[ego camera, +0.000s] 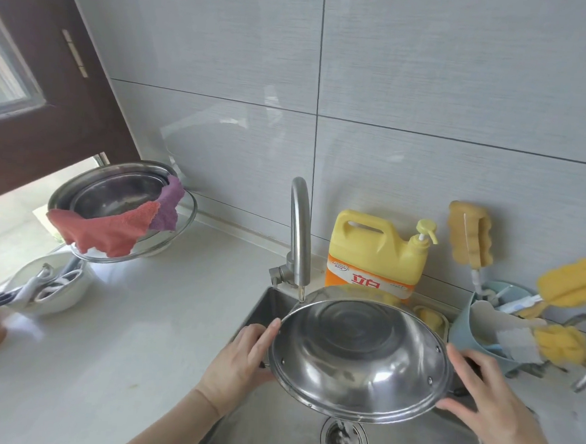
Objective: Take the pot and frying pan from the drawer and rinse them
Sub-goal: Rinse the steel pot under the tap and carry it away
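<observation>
Both forearms reach in from the near edge over the sink [265,309]. The left hand [242,356] grips the left rim of the steel pot [359,353], fingers laid along its edge; the right hand [487,395] holds the right rim, fingers curled at the dark handle. The pot is tilted, raised above the drain [345,441], just below the tap [299,236].

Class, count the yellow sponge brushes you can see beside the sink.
3: one sponge brush against the wall tiles, two sticking out of the blue holder. More may be hidden inside.
</observation>
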Demonstrator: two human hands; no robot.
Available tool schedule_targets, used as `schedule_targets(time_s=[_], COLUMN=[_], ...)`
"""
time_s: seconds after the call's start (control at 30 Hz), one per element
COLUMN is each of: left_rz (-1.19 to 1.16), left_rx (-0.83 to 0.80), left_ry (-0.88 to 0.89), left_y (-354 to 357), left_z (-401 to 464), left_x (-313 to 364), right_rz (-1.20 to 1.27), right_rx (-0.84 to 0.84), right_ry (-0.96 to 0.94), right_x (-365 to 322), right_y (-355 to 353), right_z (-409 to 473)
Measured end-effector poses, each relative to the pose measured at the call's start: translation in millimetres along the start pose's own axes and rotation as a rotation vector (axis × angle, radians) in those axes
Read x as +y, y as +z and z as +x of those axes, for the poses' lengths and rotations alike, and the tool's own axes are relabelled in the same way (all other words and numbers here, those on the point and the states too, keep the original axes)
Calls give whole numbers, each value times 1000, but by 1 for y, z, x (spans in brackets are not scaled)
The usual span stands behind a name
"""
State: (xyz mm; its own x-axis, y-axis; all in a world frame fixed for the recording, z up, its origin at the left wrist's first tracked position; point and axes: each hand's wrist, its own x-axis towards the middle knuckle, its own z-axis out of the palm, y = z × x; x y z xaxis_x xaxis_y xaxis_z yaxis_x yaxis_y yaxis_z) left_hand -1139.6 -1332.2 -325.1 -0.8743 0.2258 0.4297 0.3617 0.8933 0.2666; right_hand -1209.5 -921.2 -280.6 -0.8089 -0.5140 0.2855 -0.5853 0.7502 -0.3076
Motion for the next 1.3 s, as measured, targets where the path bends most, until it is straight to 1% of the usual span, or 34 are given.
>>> schedule_targets(time_s=[0.07,0.17,0.27,0.47,0.6,0.73,0.9,0.97,1.03,1.1,1.23,1.3], left_rz=[2,23,13,-25,-27,-26,9,35,39,11,-43,-50], left_rx=[9,15,-31,-7,38,17,0,-2,33,82,105,105], left_ry=[16,13,-61,-206,-228,-235,-127,-55,29,109,199,216], left_y=[-1,-8,-21,-57,-69,-67,-44,-32,-20,-9,3,6], left_z=[1,-7,-21,-60,-74,-71,-45,-30,-15,-1,22,29], left_x=[2,-3,-15,-43,-50,-48,-29,-17,-4,9,32,40], right_rz=[-25,40,32,76,95,87,28,18,29,34,78,68], right_rx=[4,-27,-43,-52,-65,-58,-26,-22,-10,70,83,114], right_ry=[-5,5,-58,-186,-219,-227,-145,-65,16,31,92,85], right_x=[-1,-12,-19,-54,-69,-67,-43,-30,-17,-6,6,10], right_y=[-2,4,21,52,63,61,41,30,17,2,-20,-26], right_z=[2,8,18,53,66,64,35,16,-1,-18,-38,-44])
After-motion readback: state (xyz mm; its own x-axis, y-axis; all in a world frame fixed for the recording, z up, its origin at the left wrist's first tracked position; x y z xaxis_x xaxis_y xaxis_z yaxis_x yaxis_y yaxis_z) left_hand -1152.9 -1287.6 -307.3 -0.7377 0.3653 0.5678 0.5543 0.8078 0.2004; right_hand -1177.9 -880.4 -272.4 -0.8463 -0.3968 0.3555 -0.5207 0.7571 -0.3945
